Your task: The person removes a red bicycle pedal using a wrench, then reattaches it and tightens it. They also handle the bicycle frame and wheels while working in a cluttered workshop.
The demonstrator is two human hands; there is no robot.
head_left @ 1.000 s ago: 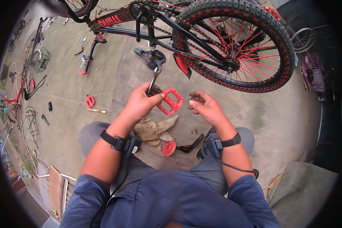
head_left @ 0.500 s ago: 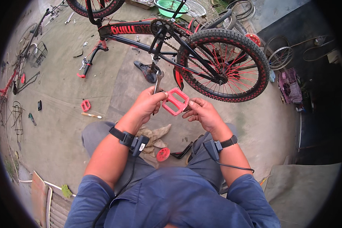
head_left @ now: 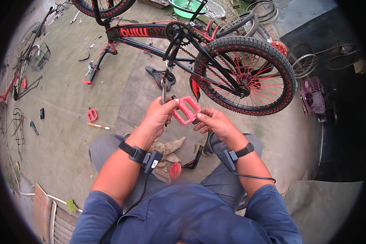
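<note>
A red bicycle pedal with two openings is held between my hands. My left hand pinches its left edge with the thumb and also grips a metal wrench, its head pointing away from me. My right hand is closed on the pedal's right corner, thumb on top. Just beyond stands a black and red bicycle, upside down on its saddle and handlebar. A matching red pedal lies on the ground to the left, beside a toothbrush-like stick.
Between my legs lie a crumpled cloth, a red round piece and a black angled part. The bicycle's rear wheel stands ahead to the right. A purple wire cage is at far right, near loose wheel rims.
My hands have tilted the pedal a little and moved it slightly left. The view has shifted a little, so the bicycle appears farther right and lower.
</note>
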